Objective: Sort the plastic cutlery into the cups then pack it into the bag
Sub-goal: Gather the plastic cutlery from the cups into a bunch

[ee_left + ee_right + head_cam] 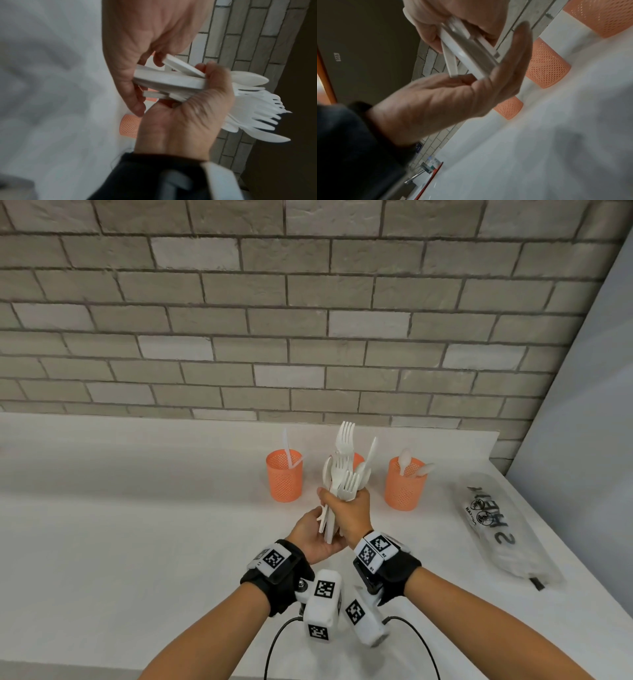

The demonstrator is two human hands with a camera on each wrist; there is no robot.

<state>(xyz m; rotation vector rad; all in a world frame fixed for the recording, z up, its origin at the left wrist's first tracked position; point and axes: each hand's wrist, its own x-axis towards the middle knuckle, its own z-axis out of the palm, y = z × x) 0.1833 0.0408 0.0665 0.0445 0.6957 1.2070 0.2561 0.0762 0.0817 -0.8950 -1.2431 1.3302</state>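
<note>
Above the white tabletop (137, 542), in front of a grey brick wall (308, 302), the person's two hands meet around a bundle of white plastic cutlery (344, 474). The right hand (349, 513) has its grip wrapped round the middle of the bundle, fingers and thumb curled tight, so that forks, spoons and a knife blade fan upward from the fist. The left hand (313, 534) sits just below with its palm turned up; the handle ends rest against that palm, and its fingers lie fairly straight beside them, touching rather than clasping. The left wrist view shows the same handle ends (169, 81) sticking out of the fist, with the left thumb and fingertips laid along them.

Behind the hands stand three orange perforated plastic cups in a row. The left cup (284, 475) holds a white plastic knife (287, 453) leaning upright. The middle cup (358, 460) is mostly hidden by the bundle, and its contents cannot be made out. The right cup (405, 484) holds white plastic spoons (411, 462). Well to the right of the cups, a clear plastic bag with black print (503, 525) lies flat on the tabletop. Both wrists carry black straps with white marker-tagged camera units.
</note>
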